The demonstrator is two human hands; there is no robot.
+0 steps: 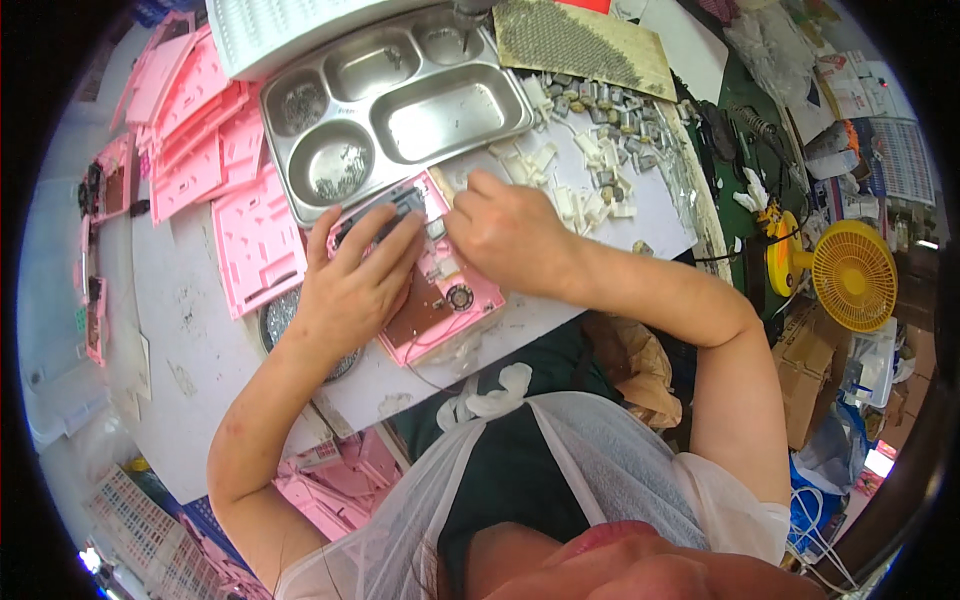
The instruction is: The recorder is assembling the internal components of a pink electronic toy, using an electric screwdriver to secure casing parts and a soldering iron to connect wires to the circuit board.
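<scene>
A pink plastic housing (487,302) lies tilted on the work table in front of me, with its inside facing up. It carries a brown circuit board (420,322), a small round speaker (460,297), thin wires and a dark grey part (402,200) near its far end. My left hand (358,278) grips the housing from the left, its fingers spread and bent over the dark grey part. On the other side my right hand (510,232) is closed, fingertips pinched at the housing's right edge beside a small pale piece (436,228). What they pinch is hidden.
A steel compartment tray (366,112) with small screws stands beyond the housing. Pink shells (190,160) are stacked at left. Small motors and white plastic parts (600,150) lie loose at right, below a studded board (580,45). A yellow fan (853,275) stands far right.
</scene>
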